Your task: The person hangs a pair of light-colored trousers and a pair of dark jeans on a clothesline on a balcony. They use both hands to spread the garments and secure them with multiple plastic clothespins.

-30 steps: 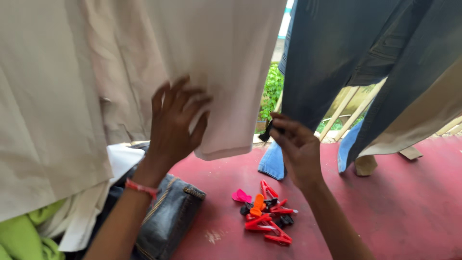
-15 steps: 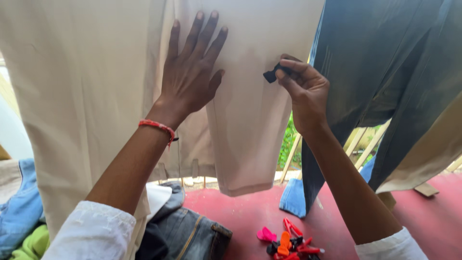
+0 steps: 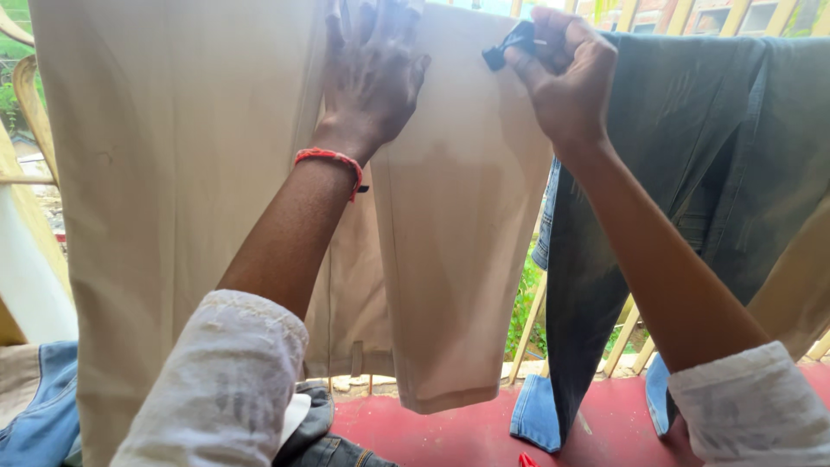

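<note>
Since half a second ago we have raised both hands up the beige trousers [image 3: 450, 216], and the view has tilted up with them, so the heap of coloured pegs on the floor has nearly dropped out of sight; only a red tip [image 3: 526, 460] shows at the bottom edge. Our left hand [image 3: 372, 73] now lies flat near the top of the beige trousers, fingers spread and pressed against the cloth, the fingertips cut off by the upper edge. A red thread band [image 3: 330, 159] circles that wrist. Our right hand [image 3: 566, 73] is bunched, thumb and forefinger pinching a small black clothes peg [image 3: 508, 45] that sits at the upper right corner of the beige trousers, just beside the left hand. We cannot tell whether the peg already grips the cloth.

Right of the beige trousers hangs a pair of dark grey jeans [image 3: 683, 173], touching or overlapping their edge. Behind and below them we see pale wooden railing slats [image 3: 529, 324] and green leaves. Under the beige trousers lies the red floor [image 3: 467, 432], with blue denim [image 3: 536, 413] on it and more denim [image 3: 39, 406] at lower left. Our own forearms and white sleeves [image 3: 225, 380] cover much of the trousers.
</note>
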